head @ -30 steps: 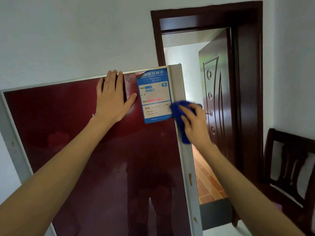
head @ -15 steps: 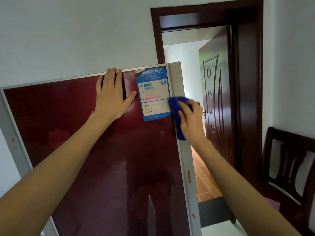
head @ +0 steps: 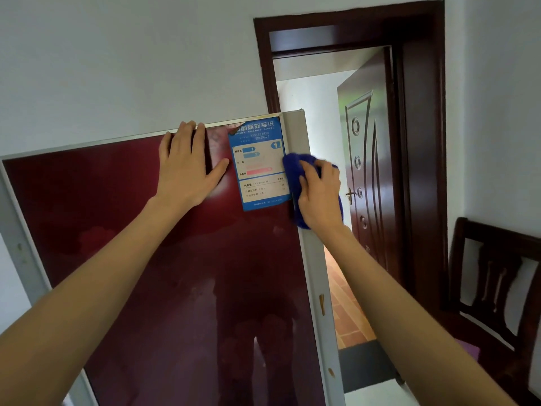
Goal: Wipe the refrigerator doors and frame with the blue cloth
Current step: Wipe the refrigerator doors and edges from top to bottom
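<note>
— Where's the crumpled blue microfibre cloth [head: 292, 183]?

— Bunched under my right hand [head: 320, 197], fingers curled pinching it, on the grey metal fridge frame [head: 314, 273]. Left hand [head: 187, 168] flat, fingers together, on the glossy maroon door [head: 146, 259].

— Risk?

— Snagging the blue paper energy label [head: 260, 162] might peel it.

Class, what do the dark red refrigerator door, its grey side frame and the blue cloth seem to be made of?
Dark red refrigerator door: probably glass or lacquered metal, since it is glossy and mirrors shapes. Grey side frame: matte painted metal or plastic, apparently chipped. Blue cloth: soft fuzzy fabric, perhaps microfibre.
</note>
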